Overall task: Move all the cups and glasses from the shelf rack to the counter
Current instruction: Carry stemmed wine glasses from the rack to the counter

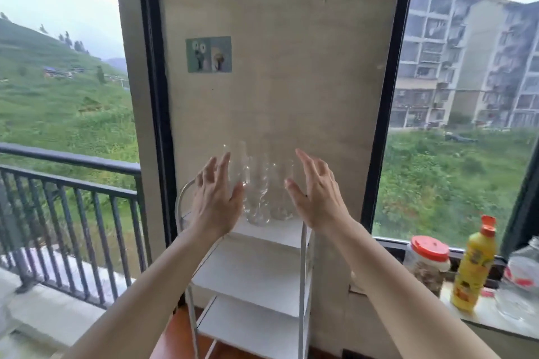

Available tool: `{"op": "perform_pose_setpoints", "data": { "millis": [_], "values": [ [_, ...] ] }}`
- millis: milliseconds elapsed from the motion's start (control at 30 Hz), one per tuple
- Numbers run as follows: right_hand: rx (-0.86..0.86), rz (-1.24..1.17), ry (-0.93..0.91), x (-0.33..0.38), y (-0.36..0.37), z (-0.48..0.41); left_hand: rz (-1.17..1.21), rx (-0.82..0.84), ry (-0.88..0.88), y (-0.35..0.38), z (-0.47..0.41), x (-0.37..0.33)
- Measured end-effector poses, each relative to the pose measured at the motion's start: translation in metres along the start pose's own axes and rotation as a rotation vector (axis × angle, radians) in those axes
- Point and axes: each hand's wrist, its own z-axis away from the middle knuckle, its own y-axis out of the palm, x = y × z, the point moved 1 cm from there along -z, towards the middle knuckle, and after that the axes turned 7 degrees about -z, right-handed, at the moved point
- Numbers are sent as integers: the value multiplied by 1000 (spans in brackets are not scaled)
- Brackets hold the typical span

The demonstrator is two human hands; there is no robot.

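Hands at the Top Shelf, Glasses Not Grasped

The clear glasses (264, 192) stand upright in a tight cluster on the top tier of the white shelf rack (271, 232), against the beige wall panel. How many there are cannot be told, since their outlines overlap.

The left hand (214, 198) is raised at the left side of the cluster, fingers straight and spread, palm turned inward. The right hand (316, 192) mirrors it at the right side, fingers likewise extended. Neither hand grips anything. Whether either thumb touches the glass cannot be told.

The lower tiers of the rack are in view below the forearms. To the right, a ledge (478, 320) beneath the window carries a red-lidded jar (428, 262), a yellow bottle (474, 268) and a clear glass container (522, 283). A dark balcony railing (70, 183) runs along the left
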Motion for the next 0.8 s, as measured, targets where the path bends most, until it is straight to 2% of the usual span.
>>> {"op": "perform_pose_setpoints", "data": {
  "millis": [167, 300, 633, 700, 800],
  "values": [
    [66, 71, 48, -8, 20, -31, -44, 106, -29, 25, -32, 15],
    [84, 26, 101, -16, 28, -36, 50, 8, 13, 38, -30, 20],
    [18, -119, 138, -23, 38, -36, 375, -129, -134, 41, -26, 17],
    [3, -184, 129, -21, 36, -36, 460, -122, -156, 31, -27, 13],
    [-58, -285, 66, -13, 28, -37, 464, -204, -123, 13, -27, 8]
  ]
}}
